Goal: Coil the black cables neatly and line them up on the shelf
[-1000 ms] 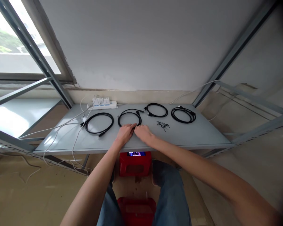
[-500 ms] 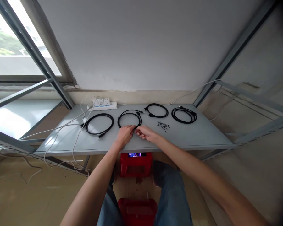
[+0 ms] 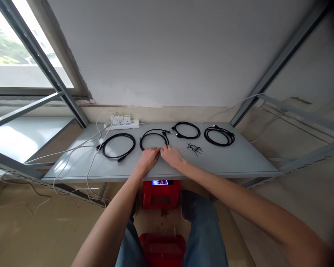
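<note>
On a grey metal shelf [image 3: 225, 163] lie several coiled black cables. My left hand [image 3: 149, 158] and my right hand [image 3: 171, 155] meet side by side at the near edge of the second coil [image 3: 153, 137], fingers curled down onto its loop. What the fingertips pinch is too small to make out. Another coil [image 3: 117, 145] lies to the left, and two more, a coil [image 3: 186, 130] and a thicker coil [image 3: 219, 135], lie to the right. A small pile of black twist ties [image 3: 194, 148] sits just right of my right hand.
A white power strip [image 3: 122, 121] with chargers stands at the shelf's back left, and white cords [image 3: 80, 155] trail from it over the left edge. Slanted steel frame bars rise at both sides. Red stools [image 3: 160, 194] stand on the floor below, between my knees.
My right hand drew slightly away from the coil half a second ago, then came back beside the left hand. The left hand stayed on the coil's near edge.
</note>
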A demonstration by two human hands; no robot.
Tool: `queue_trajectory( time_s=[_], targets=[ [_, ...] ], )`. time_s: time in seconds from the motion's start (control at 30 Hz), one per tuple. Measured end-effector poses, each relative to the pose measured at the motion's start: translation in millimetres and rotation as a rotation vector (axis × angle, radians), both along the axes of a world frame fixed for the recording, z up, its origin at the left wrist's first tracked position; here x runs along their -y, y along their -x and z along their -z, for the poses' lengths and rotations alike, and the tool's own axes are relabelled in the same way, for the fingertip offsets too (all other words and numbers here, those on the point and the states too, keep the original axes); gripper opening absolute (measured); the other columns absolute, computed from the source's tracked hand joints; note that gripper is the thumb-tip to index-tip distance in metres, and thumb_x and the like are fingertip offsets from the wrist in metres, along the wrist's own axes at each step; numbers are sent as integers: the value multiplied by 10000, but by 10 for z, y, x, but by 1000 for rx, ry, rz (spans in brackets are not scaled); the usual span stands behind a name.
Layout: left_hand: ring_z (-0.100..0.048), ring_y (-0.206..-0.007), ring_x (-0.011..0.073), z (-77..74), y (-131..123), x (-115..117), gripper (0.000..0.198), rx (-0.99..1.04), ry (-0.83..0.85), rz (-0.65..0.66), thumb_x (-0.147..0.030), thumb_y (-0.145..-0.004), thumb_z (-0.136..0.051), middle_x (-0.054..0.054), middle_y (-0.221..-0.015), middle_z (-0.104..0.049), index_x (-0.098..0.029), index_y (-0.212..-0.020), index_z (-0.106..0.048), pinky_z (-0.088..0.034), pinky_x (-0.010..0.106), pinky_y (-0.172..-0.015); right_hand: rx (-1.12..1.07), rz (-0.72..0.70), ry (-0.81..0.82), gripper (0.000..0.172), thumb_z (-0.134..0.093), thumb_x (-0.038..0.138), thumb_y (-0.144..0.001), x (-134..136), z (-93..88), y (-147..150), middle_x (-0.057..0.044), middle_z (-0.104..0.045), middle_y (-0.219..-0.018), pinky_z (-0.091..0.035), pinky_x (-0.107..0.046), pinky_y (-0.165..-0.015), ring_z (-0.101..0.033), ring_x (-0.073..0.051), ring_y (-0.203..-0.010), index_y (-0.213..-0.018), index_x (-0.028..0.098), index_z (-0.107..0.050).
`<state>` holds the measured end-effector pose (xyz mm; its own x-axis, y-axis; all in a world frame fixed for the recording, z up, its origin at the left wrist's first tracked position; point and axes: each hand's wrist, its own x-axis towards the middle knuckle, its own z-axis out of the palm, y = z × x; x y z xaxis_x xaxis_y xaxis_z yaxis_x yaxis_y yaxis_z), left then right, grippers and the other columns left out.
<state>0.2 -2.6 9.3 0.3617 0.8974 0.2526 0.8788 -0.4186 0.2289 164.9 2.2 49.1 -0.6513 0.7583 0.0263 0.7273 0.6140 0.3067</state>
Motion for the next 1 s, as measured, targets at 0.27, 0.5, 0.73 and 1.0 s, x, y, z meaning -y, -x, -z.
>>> queue_trajectory(
  time_s=[0.27,0.5,0.73,1.0],
  targets=[
    [-704,-995,240,26,0,-12,245,-20,-7,-19,-215,-1059,-462,92,-1056,-753,-210,-1054,-707,-477,331,-881,15,-126,-68,390,-358,-28,-985,-84,28,-72,-221,-681,-1149,-556,-307,-741,-665,-281,-1049,-1183,53,-684],
    [-696,-973,234,14,-4,-10,254,-25,-5,-11,-177,-1042,-453,92,-1022,-739,-203,-1077,-703,-465,326,-874,98,-270,-74,371,-375,0,-998,-137,12,-64,-225,-698,-1111,-546,-306,-696,-689,-274,-994,-1197,34,-687],
    [-696,-982,240,22,-1,-17,242,-30,4,-30,-192,-1041,-465,102,-1029,-741,-196,-1040,-708,-464,331,-884,125,-271,-51,371,-365,6,-997,-145,-54,-24,-237,-690,-1075,-523,-312,-685,-689,-281,-975,-1159,21,-698],
    [-701,-977,237,-8,-14,-10,262,-44,14,-37,-229,-1067,-452,90,-1039,-750,-200,-1006,-705,-462,331,-872,94,-187,-49,381,-325,18,-1011,-160,-32,-31,-239,-695,-1063,-517,-332,-693,-694,-292,-960,-1152,34,-679]
  ],
)
